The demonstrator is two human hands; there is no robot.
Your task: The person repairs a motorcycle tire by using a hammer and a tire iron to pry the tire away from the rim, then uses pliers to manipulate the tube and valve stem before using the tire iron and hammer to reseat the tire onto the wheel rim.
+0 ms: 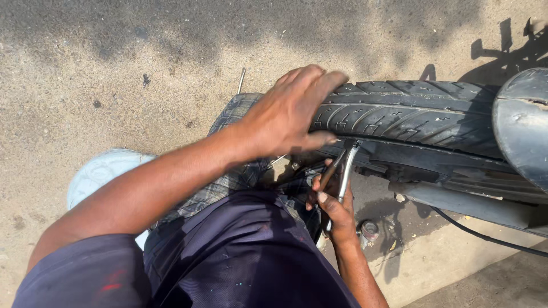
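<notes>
At the tyre bead, right-hand fingers [321, 197] are closed round two levers: a bright metal tyre lever [346, 171] and a darker rusty one [331, 170], both angled up with tips tucked under the tyre's lower edge. Right hand [334, 211] sits low, just beside the person's knee.

Left hand [288, 111] lies flat on the tyre [411, 114], fingers spread fairly wide over the tread, thumb curled under the sidewall; pressing, not gripping anything.

Tyre is on its wheel, running left-right across frame, tread up. Dark mudguard [522, 125] at the right edge.

Risks, as judged:
- Lever tips slipping off the bead under load, since both are held in one fist; knuckles would hit the rim.
- Pinching an inner tube, if there is one; cannot tell from here.
- Thumb under the sidewall sits close to the lever tips.

Surface: rough sunlit concrete ground [114, 68], dappled shadow. A thin metal rod [241, 80] lies beyond the tyre, a small tin [369, 231] near the right wrist, a black cable [485, 236] trailing right, a pale blue round object [97, 174] behind the left arm.
</notes>
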